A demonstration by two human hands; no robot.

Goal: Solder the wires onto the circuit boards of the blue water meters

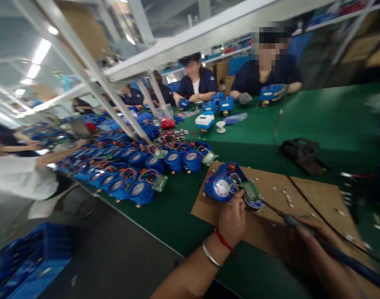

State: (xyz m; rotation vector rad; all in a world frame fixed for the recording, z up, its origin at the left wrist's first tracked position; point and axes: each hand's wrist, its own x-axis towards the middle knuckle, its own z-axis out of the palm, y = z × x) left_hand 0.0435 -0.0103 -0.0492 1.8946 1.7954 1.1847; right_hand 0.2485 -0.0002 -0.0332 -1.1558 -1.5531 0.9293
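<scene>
A blue water meter (pixel 222 185) with a round dial and coloured wires lies on a brown cardboard sheet (pixel 272 195). A small green circuit board (pixel 250 192) sits at its right side. My left hand (pixel 233 218) rests closed against the meter's near edge and holds it. My right hand (pixel 308 241), blurred by motion, grips a dark pen-like soldering iron (pixel 302 226). Its tip points at the circuit board. A cable runs back from the tool to the right.
Many more blue meters (pixel 140 174) lie in rows to the left on the green table (pixel 317 120). Small white bits (pixel 286 197) are scattered over the cardboard. A dark tool stand (pixel 302 151) sits behind. Other people work across the table and at the left. A blue crate (pixel 28 261) stands on the floor.
</scene>
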